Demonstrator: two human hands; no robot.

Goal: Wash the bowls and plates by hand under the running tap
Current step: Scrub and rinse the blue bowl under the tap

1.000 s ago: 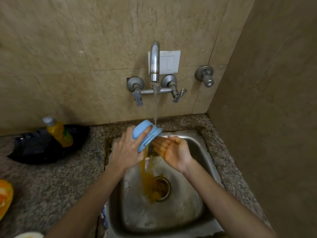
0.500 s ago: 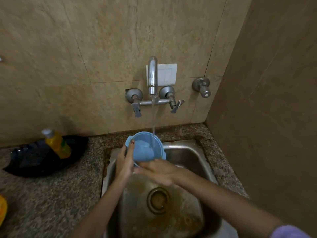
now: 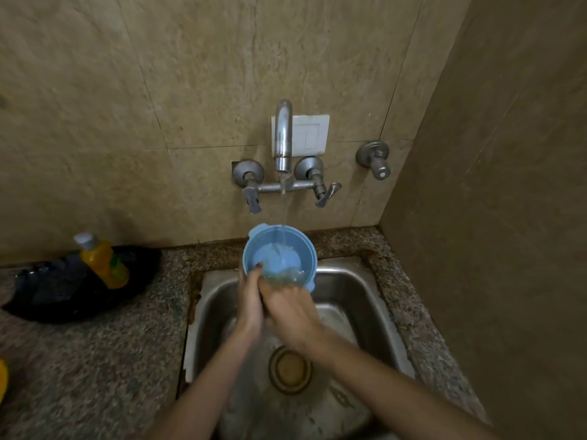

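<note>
Bowl (image 3: 279, 258) turned mouth-up since a second ago, now catching stream from tap (image 3: 283, 134); orange runoff gone from sink (image 3: 359, 298). Bowl held over sink's back edge, below tap handles, little room behind. Side wall close on right; open desk (image 3: 95, 360) on left. Left hand (image 3: 251, 301) grips bowl's left rim, one digit hooked inside. Right hand (image 3: 292, 309) against near rim, overlapping left; fingers blurred, grip cannot tell. Forearms converge from below. Yellow bottle (image 3: 104, 260) on black tray (image 3: 57, 300), well left.

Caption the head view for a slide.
Left hand grips a blue bowl filling under the running tap over the steel sink; right hand touches its near rim.
</note>
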